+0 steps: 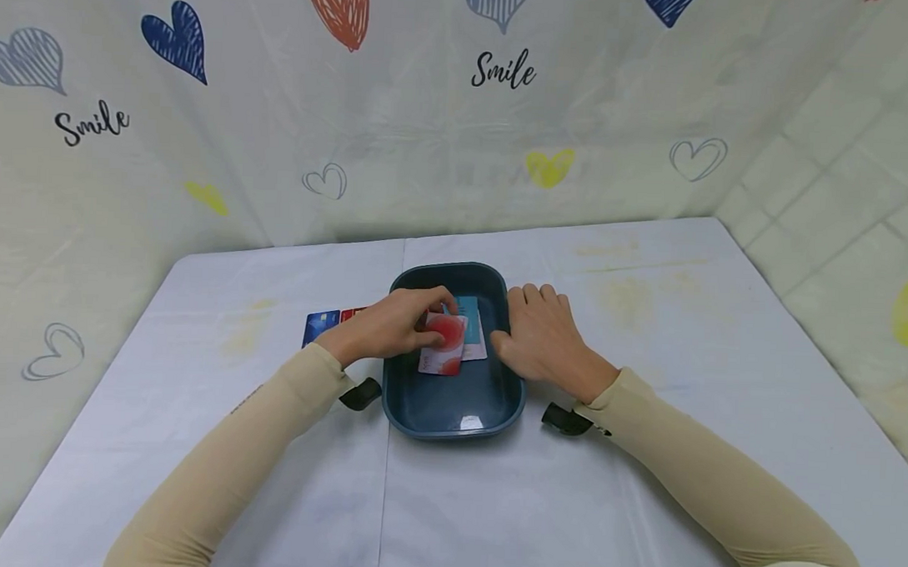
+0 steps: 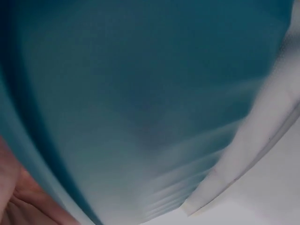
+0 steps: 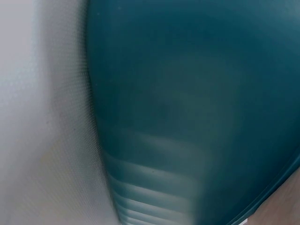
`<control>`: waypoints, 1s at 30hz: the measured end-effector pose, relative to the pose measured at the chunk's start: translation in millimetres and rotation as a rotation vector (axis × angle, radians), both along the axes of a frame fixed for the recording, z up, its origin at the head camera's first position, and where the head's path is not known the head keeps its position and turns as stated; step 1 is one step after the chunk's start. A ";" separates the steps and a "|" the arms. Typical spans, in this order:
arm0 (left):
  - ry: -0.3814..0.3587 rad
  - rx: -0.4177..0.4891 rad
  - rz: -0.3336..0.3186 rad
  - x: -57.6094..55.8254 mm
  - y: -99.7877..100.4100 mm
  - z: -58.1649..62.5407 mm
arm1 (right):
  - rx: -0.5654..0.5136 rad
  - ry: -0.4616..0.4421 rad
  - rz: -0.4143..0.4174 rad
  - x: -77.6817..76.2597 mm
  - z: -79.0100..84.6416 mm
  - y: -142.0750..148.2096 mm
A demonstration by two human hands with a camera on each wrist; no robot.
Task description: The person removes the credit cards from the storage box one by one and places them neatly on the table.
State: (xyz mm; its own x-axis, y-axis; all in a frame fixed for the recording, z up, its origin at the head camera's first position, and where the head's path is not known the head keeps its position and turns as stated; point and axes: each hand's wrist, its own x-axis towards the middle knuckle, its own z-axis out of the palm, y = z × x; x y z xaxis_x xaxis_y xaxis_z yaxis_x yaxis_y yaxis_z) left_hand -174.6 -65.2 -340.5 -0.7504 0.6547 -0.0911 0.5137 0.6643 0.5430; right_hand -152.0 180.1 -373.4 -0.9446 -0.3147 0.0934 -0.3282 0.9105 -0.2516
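Note:
A dark teal plastic tray [image 1: 450, 408] with rounded corners stands mid-table in the head view. Over its left rim reaches my left hand [image 1: 396, 319], pinching a red-and-white card [image 1: 443, 343] between thumb and fingers inside the tray. Behind that card lies a light blue and white card [image 1: 471, 317], partly covered by it. My right hand [image 1: 545, 337] grips the tray's right rim, thumb on the inner side and fingers over the edge. Both wrist views are filled by the tray's outer wall [image 2: 140, 93], with ribs low on it; only a bit of each hand shows there.
Left of the tray, a blue card [image 1: 320, 324] and a red card [image 1: 350, 313] lie on the white-covered table [image 1: 446, 508], partly hidden by my left hand. A white curtain [image 1: 414, 132] printed with hearts hangs behind the table's far edge.

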 end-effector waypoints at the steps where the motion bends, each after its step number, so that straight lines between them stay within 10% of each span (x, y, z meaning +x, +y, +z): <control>1: 0.004 0.005 -0.006 0.7 0.0 0.1 | 0.001 -0.002 0.001 0.0 0.2 0.1; 30: 0.057 0.146 0.038 12.2 -5.2 -7.1 | 0.013 -0.025 0.002 -0.9 0.0 0.6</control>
